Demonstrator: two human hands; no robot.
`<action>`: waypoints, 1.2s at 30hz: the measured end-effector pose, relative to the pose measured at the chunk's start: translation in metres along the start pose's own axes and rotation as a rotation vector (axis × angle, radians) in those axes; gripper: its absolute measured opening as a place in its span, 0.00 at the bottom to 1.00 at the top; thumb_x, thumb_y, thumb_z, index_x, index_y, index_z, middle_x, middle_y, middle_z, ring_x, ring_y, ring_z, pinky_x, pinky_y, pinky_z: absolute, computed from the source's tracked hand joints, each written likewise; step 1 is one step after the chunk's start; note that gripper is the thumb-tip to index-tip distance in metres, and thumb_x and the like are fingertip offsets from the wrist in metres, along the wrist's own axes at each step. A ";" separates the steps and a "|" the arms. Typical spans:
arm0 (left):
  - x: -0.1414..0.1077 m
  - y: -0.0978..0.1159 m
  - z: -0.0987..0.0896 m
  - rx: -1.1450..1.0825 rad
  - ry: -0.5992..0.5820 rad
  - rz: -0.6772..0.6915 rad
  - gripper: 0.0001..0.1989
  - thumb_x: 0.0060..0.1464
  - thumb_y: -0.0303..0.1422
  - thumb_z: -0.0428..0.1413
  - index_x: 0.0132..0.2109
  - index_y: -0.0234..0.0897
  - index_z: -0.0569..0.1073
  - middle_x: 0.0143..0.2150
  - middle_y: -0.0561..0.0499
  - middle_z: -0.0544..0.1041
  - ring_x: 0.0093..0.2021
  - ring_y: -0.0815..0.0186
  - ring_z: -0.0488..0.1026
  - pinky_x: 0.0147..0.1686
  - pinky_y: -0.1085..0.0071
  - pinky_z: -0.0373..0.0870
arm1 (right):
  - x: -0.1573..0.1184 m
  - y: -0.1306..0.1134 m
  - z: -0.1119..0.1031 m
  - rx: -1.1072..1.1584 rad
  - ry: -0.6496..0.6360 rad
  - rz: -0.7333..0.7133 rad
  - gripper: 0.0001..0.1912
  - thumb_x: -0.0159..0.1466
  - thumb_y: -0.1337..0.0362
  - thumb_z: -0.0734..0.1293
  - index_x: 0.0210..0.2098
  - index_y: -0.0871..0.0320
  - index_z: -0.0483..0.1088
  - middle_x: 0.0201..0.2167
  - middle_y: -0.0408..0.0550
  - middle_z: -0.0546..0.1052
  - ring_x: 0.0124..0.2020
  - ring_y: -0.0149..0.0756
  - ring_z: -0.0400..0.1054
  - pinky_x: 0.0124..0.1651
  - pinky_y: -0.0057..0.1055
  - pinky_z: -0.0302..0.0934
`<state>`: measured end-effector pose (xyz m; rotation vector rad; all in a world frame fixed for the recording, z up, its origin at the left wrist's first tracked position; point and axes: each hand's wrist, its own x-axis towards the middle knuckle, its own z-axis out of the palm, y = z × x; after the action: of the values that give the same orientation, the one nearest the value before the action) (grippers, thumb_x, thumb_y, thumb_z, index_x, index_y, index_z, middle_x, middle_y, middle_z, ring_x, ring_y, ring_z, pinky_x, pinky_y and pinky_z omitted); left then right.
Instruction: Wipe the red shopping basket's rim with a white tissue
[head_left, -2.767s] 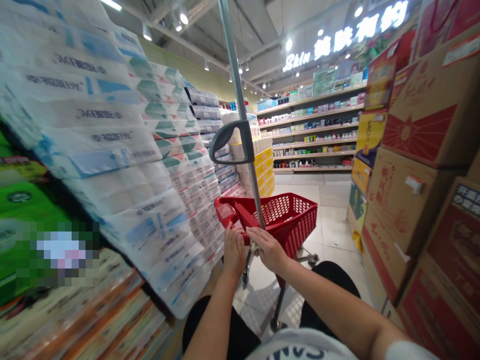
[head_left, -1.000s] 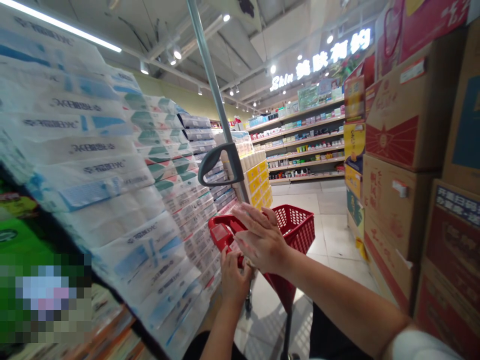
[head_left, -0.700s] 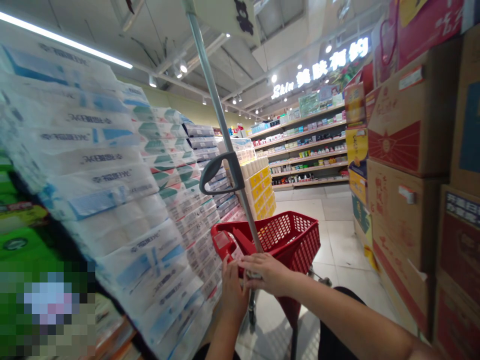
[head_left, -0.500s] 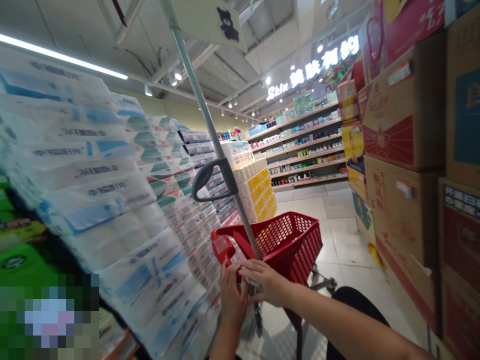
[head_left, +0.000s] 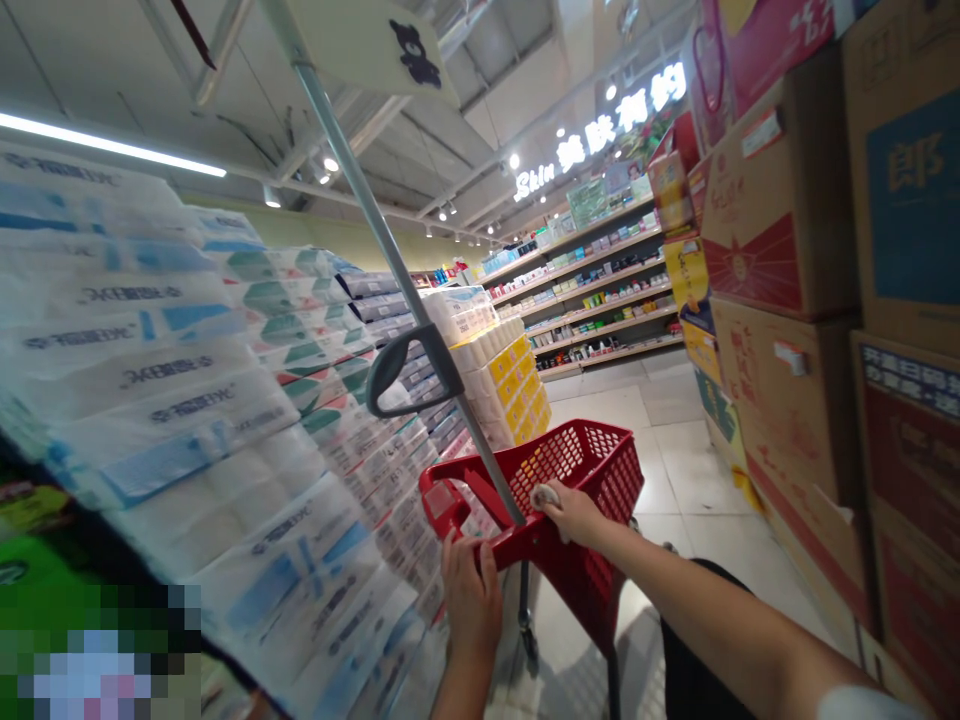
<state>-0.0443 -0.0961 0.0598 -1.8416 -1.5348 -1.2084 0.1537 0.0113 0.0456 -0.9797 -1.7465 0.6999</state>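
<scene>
A red plastic shopping cart [head_left: 600, 490] stands in front of me, with a grey pole [head_left: 367, 200] rising from its near end and a dark grey looped handle [head_left: 416, 370] on the pole. My left hand [head_left: 472, 590] is closed over the cart's red handle bar at the lower middle. To its right, my right hand [head_left: 574, 515] is closed on a small whitish object [head_left: 545, 496] above the near rim of the basket. What the small object is cannot be made out.
Tall stacks of wrapped paper packs [head_left: 187, 390] line the left side. Cardboard boxes [head_left: 787, 400] are piled on the right. Yellow-and-white packs [head_left: 517, 390] stand beyond the cart, with stocked shelves [head_left: 600, 290] behind. Pale tiles [head_left: 667, 440] cover the floor.
My right hand has moved away from my left hand, rightward and up to the basket's rim, and the whitish object now shows in it. My left hand remains at the handle bar.
</scene>
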 end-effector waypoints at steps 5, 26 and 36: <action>0.001 -0.010 0.006 0.137 -0.020 0.077 0.09 0.61 0.35 0.44 0.39 0.37 0.67 0.39 0.45 0.71 0.57 0.52 0.63 0.55 0.50 0.63 | -0.007 0.006 0.015 -0.032 0.028 -0.023 0.06 0.61 0.68 0.61 0.38 0.55 0.67 0.35 0.44 0.75 0.37 0.33 0.70 0.40 0.26 0.57; 0.027 0.008 0.007 0.509 -0.174 0.163 0.18 0.61 0.34 0.44 0.29 0.37 0.75 0.27 0.47 0.76 0.33 0.59 0.71 0.40 0.61 0.61 | -0.035 -0.023 0.046 -0.013 0.156 -0.528 0.29 0.61 0.75 0.57 0.60 0.53 0.61 0.59 0.52 0.67 0.58 0.37 0.62 0.59 0.38 0.61; 0.019 0.010 0.020 0.360 -0.054 0.156 0.14 0.60 0.32 0.46 0.30 0.40 0.73 0.26 0.50 0.73 0.32 0.60 0.68 0.40 0.60 0.59 | -0.064 -0.016 0.056 -0.256 0.236 -0.669 0.30 0.65 0.69 0.59 0.66 0.53 0.52 0.62 0.54 0.62 0.62 0.46 0.56 0.59 0.51 0.59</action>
<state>-0.0285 -0.0726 0.0678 -1.7252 -1.4915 -0.7593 0.1091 -0.0534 0.0087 -0.5475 -1.8208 -0.0652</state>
